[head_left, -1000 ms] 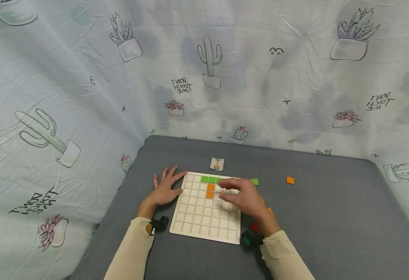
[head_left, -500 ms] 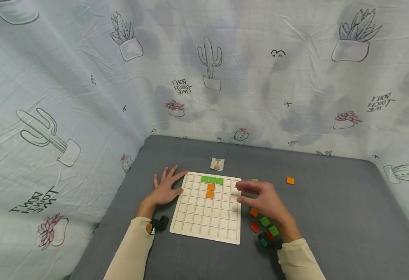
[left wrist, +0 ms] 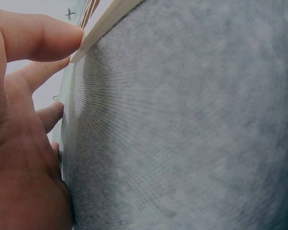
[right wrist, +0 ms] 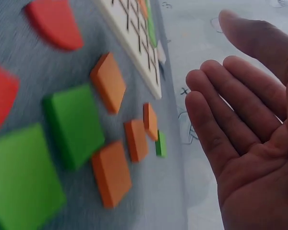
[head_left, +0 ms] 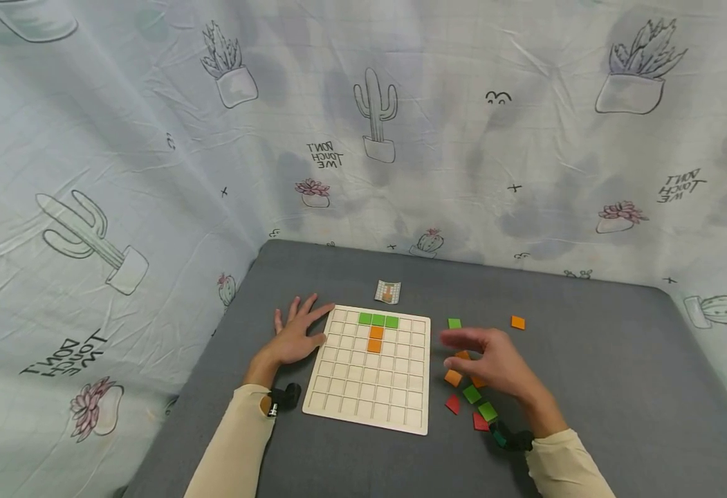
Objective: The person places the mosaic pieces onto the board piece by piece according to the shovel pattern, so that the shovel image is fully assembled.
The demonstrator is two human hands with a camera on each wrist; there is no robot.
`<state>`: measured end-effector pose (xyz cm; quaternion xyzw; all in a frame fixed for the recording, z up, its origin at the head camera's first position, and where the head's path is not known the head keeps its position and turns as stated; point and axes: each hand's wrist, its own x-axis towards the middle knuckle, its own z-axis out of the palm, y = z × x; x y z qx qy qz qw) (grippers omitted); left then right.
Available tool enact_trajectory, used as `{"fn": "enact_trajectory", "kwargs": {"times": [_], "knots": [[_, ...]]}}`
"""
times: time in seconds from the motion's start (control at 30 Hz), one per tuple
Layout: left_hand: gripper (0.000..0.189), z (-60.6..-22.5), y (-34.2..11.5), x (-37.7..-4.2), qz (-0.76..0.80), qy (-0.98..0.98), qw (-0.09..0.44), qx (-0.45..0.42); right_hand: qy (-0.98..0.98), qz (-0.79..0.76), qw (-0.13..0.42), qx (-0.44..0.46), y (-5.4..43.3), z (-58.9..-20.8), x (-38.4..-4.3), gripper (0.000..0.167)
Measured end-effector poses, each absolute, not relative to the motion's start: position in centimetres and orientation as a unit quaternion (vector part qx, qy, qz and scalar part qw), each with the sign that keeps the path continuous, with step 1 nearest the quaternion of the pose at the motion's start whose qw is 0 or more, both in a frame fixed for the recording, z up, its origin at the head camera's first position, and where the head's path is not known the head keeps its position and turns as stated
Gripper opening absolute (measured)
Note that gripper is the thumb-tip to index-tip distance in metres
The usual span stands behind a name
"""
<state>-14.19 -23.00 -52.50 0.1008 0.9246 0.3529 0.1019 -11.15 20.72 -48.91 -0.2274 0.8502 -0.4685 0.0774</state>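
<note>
A pale wooden grid board (head_left: 363, 394) lies flat on the grey table. Three green square tiles (head_left: 378, 319) sit in a row in its top cells, with two orange tiles (head_left: 375, 333) in a column below the middle one. My left hand (head_left: 290, 340) rests with spread fingers at the board's upper left edge, thumb (left wrist: 45, 40) and index fingertip against its side. Right of the board my right hand (head_left: 494, 360) hovers over loose tiles, holding nothing, its palm bare in the right wrist view. Under it lie orange tiles (right wrist: 111, 175) and green tiles (right wrist: 74, 127).
Two red pieces (head_left: 453, 404), at least one with a curved edge, lie near the board's lower right. Beyond the right hand are a green tile (head_left: 454, 323) and a lone orange tile (head_left: 517, 322). A small printed grid card (head_left: 388, 292) lies behind the board. Patterned cloth (head_left: 450, 138) hangs behind the table.
My right hand has moved right, from above the board to over the loose tiles. The third green tile in the top row has come into full view. My left hand stays put.
</note>
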Motion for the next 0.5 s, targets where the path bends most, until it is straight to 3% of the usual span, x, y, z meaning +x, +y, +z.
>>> {"fn": "enact_trajectory", "kwargs": {"times": [0.5], "knots": [[0.067, -52.3, -22.9, -14.2, 0.353, 0.924, 0.101, 0.104, 0.877, -0.404, 0.071, -0.249, 24.2, -48.9, -10.6, 0.048]]}}
